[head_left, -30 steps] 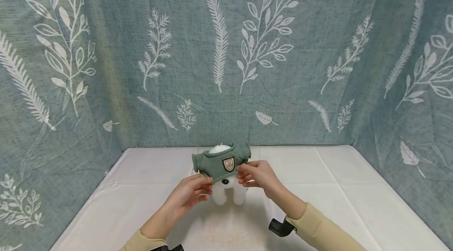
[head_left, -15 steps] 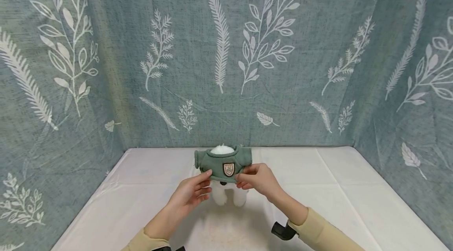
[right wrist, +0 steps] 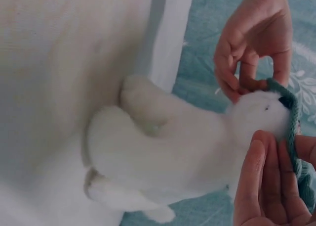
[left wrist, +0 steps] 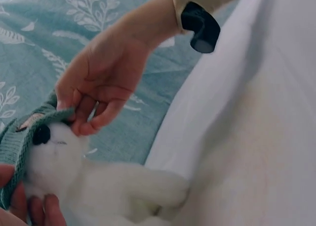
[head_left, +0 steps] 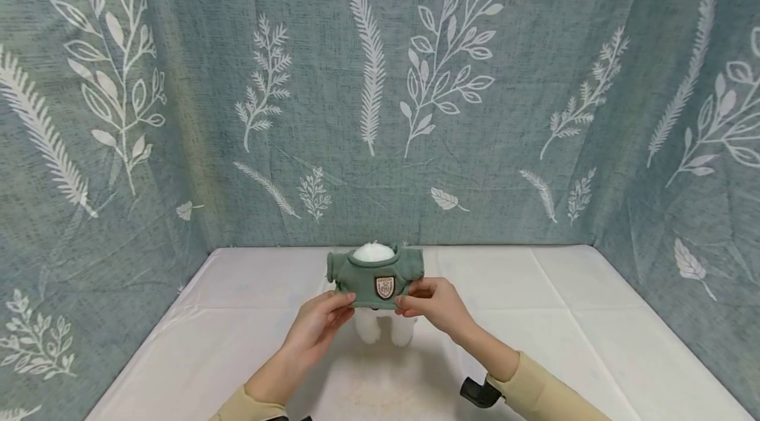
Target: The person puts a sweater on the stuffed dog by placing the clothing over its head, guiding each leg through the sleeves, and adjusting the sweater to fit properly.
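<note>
A small green sweater (head_left: pixel 362 276) with a shield badge is pulled over the head of a white plush animal (head_left: pixel 402 332). A patch of white fur shows through the neck opening, and the sleeves stick out on both sides. My left hand (head_left: pixel 315 327) pinches the hem at its left, thumb in front. At the hem's right side, my right hand (head_left: pixel 442 307) pinches the fabric the same way. In the left wrist view, the black nose (left wrist: pixel 41 135) peeks out below the hem. The plush body (right wrist: pixel 163 142) sits bare on the cloth, legs forward.
A white cloth (head_left: pixel 522 342) covers the table. Blue-green curtains (head_left: pixel 332 91) with white leaf prints stand behind and at both sides. Black wrist-worn devices (head_left: pixel 479 392) are at the sleeve cuffs.
The sweater has come down over the plush's face and levelled out from a tilt; its hem now nearly covers the nose in the head view. Both hands keep hold of the hem.
</note>
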The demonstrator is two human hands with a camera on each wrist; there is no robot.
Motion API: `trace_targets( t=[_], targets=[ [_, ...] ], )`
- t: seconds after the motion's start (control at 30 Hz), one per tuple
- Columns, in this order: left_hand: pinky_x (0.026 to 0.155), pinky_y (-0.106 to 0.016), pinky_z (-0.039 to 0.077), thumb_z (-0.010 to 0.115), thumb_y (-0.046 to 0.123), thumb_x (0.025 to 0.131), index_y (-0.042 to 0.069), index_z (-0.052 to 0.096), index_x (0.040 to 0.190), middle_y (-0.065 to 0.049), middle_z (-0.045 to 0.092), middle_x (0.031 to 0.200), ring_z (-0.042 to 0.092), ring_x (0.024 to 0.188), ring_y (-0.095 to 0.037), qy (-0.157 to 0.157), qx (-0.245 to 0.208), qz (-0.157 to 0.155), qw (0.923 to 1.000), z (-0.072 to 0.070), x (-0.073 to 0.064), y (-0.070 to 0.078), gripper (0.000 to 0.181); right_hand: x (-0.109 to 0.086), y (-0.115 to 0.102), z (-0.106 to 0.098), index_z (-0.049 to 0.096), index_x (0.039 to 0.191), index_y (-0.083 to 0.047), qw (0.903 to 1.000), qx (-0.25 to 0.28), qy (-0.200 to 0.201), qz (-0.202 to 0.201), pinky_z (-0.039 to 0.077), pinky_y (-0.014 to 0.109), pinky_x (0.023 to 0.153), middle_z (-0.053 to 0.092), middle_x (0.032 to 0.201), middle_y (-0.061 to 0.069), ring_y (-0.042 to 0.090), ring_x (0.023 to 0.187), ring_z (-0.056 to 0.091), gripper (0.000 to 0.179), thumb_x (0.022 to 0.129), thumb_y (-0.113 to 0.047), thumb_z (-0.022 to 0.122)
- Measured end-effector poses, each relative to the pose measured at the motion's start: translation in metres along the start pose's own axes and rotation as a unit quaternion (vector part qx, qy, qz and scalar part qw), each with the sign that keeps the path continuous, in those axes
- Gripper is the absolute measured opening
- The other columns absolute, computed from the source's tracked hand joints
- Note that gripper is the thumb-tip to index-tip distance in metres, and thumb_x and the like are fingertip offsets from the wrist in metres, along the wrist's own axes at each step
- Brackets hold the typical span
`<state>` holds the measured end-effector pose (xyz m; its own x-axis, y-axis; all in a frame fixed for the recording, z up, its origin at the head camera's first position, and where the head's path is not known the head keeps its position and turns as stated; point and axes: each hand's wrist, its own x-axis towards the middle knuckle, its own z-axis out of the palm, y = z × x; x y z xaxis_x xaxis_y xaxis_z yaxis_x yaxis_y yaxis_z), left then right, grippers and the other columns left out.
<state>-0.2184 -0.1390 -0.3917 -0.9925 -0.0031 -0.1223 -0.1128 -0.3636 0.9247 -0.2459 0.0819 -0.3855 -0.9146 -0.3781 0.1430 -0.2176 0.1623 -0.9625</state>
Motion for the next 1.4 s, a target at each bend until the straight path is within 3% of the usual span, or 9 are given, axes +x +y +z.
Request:
trace_targets(
  t=[0.17,0.27,0.47,0.7,0.97,1.13,1.27,1.4],
  targets=[
    [0.084,-0.025,0.050,0.059,-0.005,0.084,0.010,0.045,0.063,0.001,0.047,0.073,0.055,0.077,-0.009,0.011,-0.003,0.011,0.9999,-0.002,0.002,-0.004,0.030,-0.002,0.004,-0.003,0.066,0.081,0.004,0.9995,-0.030,0.005,-0.007,0.055,0.032,0.070,0.067,0.071,-0.001,0.013,0.070,0.065,0.016,0.081,-0.011,0.071],
    [0.083,-0.024,0.051,0.059,-0.008,0.082,0.009,0.041,0.064,0.001,0.039,0.070,0.054,0.076,-0.010,0.016,-0.009,0.015,0.9997,-0.003,0.002,-0.007,0.030,-0.001,0.009,-0.004,0.065,0.078,0.002,0.9987,-0.049,0.008,-0.013,0.052,0.030,0.067,0.063,0.067,-0.005,0.015,0.069,0.061,0.016,0.080,-0.012,0.072],
    [0.082,-0.023,0.052,0.058,-0.011,0.080,0.009,0.043,0.064,0.000,0.038,0.071,0.053,0.076,-0.010,0.017,-0.016,0.030,0.9993,-0.004,0.004,-0.011,0.030,-0.001,0.013,-0.005,0.065,0.078,0.001,0.9982,-0.058,0.006,-0.015,0.053,0.034,0.068,0.064,0.069,-0.004,0.023,0.072,0.063,0.018,0.080,-0.015,0.073],
    [0.075,-0.021,0.049,0.057,-0.013,0.078,0.009,0.045,0.065,0.000,0.041,0.072,0.048,0.073,-0.011,0.012,-0.005,0.046,0.9989,-0.007,0.005,-0.016,0.028,-0.002,0.015,-0.003,0.065,0.072,0.001,0.9976,-0.069,0.001,-0.005,0.052,0.029,0.067,0.063,0.065,-0.004,0.014,0.066,0.061,0.019,0.079,-0.014,0.073],
    [0.068,-0.018,0.046,0.056,-0.016,0.074,0.009,0.041,0.065,0.001,0.035,0.065,0.040,0.064,-0.009,0.012,0.006,0.060,0.9981,-0.010,0.005,-0.021,0.031,-0.005,0.020,-0.003,0.066,0.069,-0.002,0.9929,-0.117,0.013,-0.017,0.049,0.025,0.062,0.066,0.067,0.002,0.028,0.070,0.064,0.018,0.079,-0.015,0.074],
    [0.065,-0.017,0.045,0.055,-0.017,0.073,0.010,0.039,0.063,0.003,0.034,0.062,0.038,0.062,-0.007,0.009,0.002,0.067,0.9977,-0.010,0.005,-0.023,0.033,-0.006,0.024,-0.001,0.068,0.069,-0.004,0.9904,-0.136,0.021,-0.018,0.049,0.025,0.060,0.068,0.068,0.003,0.020,0.068,0.065,0.017,0.078,-0.017,0.074],
    [0.066,-0.017,0.047,0.056,-0.017,0.073,0.009,0.039,0.063,0.003,0.035,0.060,0.040,0.062,-0.006,0.014,0.000,0.065,0.9978,-0.010,0.007,-0.025,0.033,-0.007,0.025,-0.001,0.070,0.073,-0.005,0.9913,-0.130,0.021,-0.003,0.050,0.025,0.062,0.070,0.070,0.004,0.011,0.068,0.065,0.017,0.079,-0.020,0.074],
    [0.071,-0.019,0.050,0.058,-0.015,0.077,0.009,0.042,0.066,0.003,0.039,0.064,0.046,0.067,-0.006,0.022,0.018,0.065,0.9975,-0.009,0.010,-0.027,0.031,-0.006,0.026,0.000,0.073,0.080,-0.004,0.9931,-0.115,0.021,0.010,0.054,0.027,0.066,0.073,0.075,0.007,0.010,0.070,0.067,0.018,0.081,-0.021,0.073]
  ],
)
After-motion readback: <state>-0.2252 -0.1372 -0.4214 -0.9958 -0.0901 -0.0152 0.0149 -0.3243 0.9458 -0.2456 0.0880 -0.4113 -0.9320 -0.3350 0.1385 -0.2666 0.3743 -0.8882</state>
